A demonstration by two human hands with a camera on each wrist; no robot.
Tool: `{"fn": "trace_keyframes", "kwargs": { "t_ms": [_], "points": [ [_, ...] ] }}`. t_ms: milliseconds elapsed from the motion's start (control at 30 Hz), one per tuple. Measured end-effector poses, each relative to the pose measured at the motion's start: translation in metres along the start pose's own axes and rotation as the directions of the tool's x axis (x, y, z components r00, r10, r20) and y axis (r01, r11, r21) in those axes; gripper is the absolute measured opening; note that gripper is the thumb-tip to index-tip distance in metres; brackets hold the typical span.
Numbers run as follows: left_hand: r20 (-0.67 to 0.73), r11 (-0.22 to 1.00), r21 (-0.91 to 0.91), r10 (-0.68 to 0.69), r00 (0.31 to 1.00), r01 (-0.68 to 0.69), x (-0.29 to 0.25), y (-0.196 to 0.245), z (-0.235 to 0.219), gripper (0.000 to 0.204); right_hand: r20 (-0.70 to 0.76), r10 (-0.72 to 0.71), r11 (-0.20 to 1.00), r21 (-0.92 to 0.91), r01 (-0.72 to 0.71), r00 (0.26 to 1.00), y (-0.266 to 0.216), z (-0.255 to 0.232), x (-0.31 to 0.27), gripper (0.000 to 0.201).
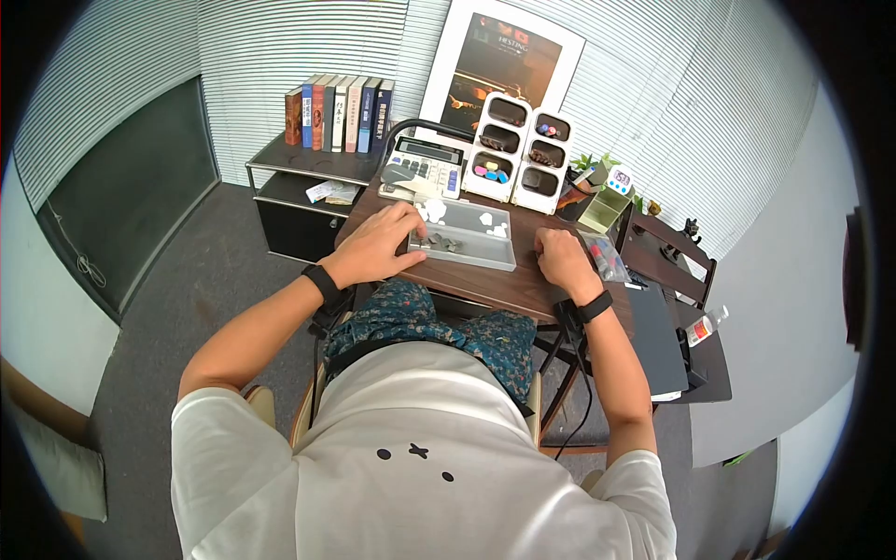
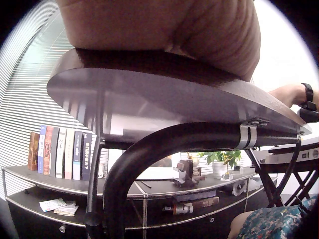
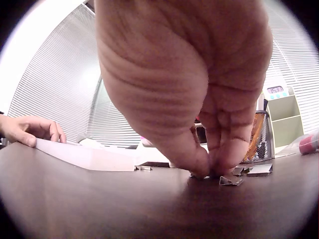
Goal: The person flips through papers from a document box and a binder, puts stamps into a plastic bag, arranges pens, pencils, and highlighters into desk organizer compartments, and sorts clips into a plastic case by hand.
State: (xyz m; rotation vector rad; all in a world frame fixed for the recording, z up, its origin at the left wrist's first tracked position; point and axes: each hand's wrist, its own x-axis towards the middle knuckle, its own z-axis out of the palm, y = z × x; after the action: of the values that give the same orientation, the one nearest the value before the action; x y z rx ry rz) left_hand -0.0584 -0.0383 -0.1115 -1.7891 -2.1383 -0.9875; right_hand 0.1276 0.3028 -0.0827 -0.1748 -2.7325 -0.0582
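Note:
My left hand (image 1: 378, 245) holds the left end of a clear divided tray (image 1: 481, 264), thumb at its near corner, fingers bent over the far side. Small silver metal clips (image 1: 446, 245) lie in the near compartment and flat white pieces (image 1: 435, 210) in the far one. Beyond the tray's right end, my right hand (image 1: 563, 257) is down on the dark wooden table (image 1: 476, 280). In the right wrist view its thumb and fingertips pinch together at the tabletop with a glint of metal, mostly hidden, between them. More loose metal clips (image 3: 232, 180) lie beside these fingertips.
Behind the tray stand a calculator (image 1: 425, 168) and a white organiser (image 1: 523, 149) with small coloured items. To the right are a mesh pen holder (image 1: 576, 198), a green stand with a clock (image 1: 607, 207) and a plastic bag (image 1: 607, 259). Books (image 1: 341, 114) line a left shelf.

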Motion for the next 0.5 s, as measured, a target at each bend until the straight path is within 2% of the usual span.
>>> {"fn": "trace_keyframes", "kwargs": {
  "t_ms": [100, 167, 200, 233, 267, 300, 333, 400, 433, 500],
  "points": [
    [0.007, 1.000, -0.005, -0.011, 1.000, 0.012, 0.000, 0.001, -0.001, 0.032, 0.002, 0.017, 0.999, -0.030, -0.017, 1.000, -0.005, -0.004, 0.004, 0.008],
    [-0.019, 1.000, 0.000, 0.010, 1.000, -0.010, 0.001, -0.003, 0.002, 0.032, -0.095, 0.044, 0.997, -0.063, -0.050, 0.994, -0.014, -0.009, 0.006, 0.009],
    [-0.042, 0.999, 0.005, 0.034, 0.999, -0.034, 0.000, -0.003, 0.003, 0.033, -0.092, 0.047, 0.997, -0.062, -0.053, 0.995, -0.023, -0.016, 0.007, 0.009],
    [-0.038, 0.999, 0.003, 0.035, 0.999, -0.035, 0.000, -0.004, 0.004, 0.033, -0.089, 0.028, 0.987, 0.162, -0.013, 0.996, -0.034, -0.025, 0.010, 0.012],
    [-0.044, 0.999, 0.005, 0.036, 0.998, -0.036, 0.000, -0.003, 0.004, 0.033, -0.093, 0.010, 0.926, 0.377, 0.026, 0.996, -0.045, -0.033, 0.012, 0.016],
    [-0.052, 0.999, 0.006, 0.036, 0.998, -0.035, 0.000, -0.003, 0.004, 0.032, -0.088, 0.057, 0.847, 0.531, -0.002, 0.994, -0.054, -0.036, 0.014, 0.019],
    [-0.052, 0.999, 0.006, 0.035, 0.998, -0.035, 0.000, -0.003, 0.004, 0.032, -0.088, 0.057, 0.847, 0.531, -0.002, 0.994, -0.058, -0.043, 0.013, 0.019],
    [-0.037, 1.000, -0.003, 0.018, 0.999, -0.018, 0.000, -0.001, 0.002, 0.032, -0.205, 0.080, 0.917, 0.399, 0.009, 0.976, -0.066, -0.054, 0.012, 0.017],
    [-0.040, 1.000, -0.003, 0.014, 0.999, -0.015, 0.000, 0.000, 0.001, 0.032, -0.204, 0.076, 0.917, 0.399, 0.012, 0.976, -0.061, -0.051, 0.011, 0.017],
    [0.014, 0.999, -0.007, -0.031, 0.999, 0.031, 0.000, 0.003, -0.001, 0.032, -0.014, 0.073, 0.989, 0.131, -0.071, 0.997, -0.040, -0.049, 0.003, 0.019]
  ]
}}
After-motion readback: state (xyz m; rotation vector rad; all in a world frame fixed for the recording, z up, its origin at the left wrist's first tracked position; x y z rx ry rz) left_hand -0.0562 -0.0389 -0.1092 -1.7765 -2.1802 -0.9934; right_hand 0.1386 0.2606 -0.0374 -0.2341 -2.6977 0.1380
